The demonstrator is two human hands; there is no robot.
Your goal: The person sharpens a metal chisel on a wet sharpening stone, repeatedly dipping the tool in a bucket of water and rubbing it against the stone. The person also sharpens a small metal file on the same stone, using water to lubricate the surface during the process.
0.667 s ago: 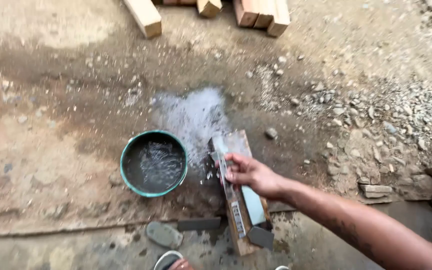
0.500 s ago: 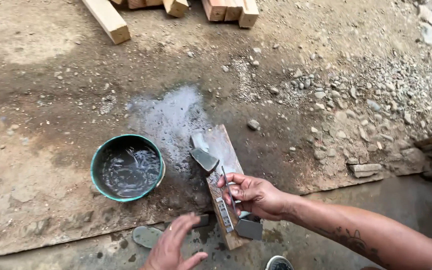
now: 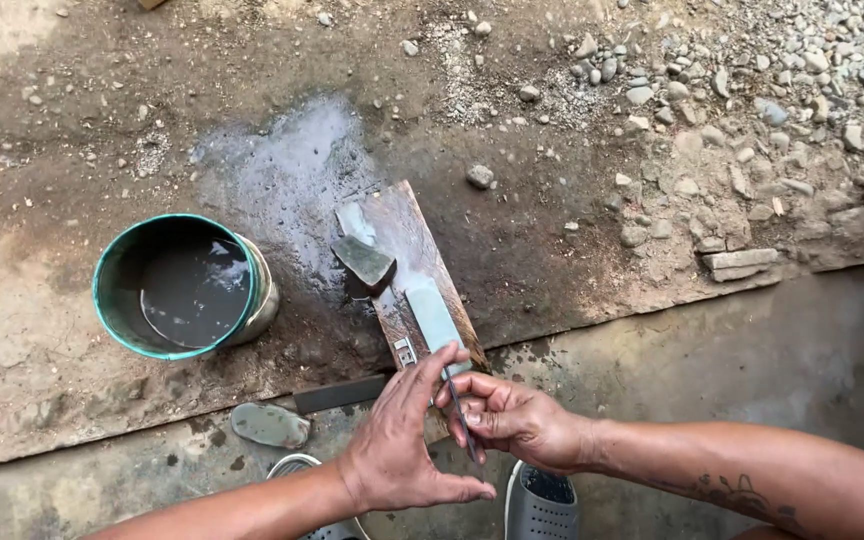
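Bare gritty ground is lying beneath both hands, the right hand (image 3: 517, 420) pinching a thin blade (image 3: 459, 410) edge-up while the left hand's (image 3: 402, 440) open fingers are testing it near the wet sharpening stone (image 3: 434, 315).

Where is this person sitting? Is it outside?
Probably outside, in a rough yard or work spot. The ground is bare dirt with loose gravel, and a bucket of water stands by a wet plank holding sharpening stones.

Blade (image 3: 460, 412) mostly hidden btwn left hand (image 3: 402, 440) & right hand (image 3: 514, 420); prob. a chisel. Shoes (image 3: 542, 500) cut off by bottom edge.
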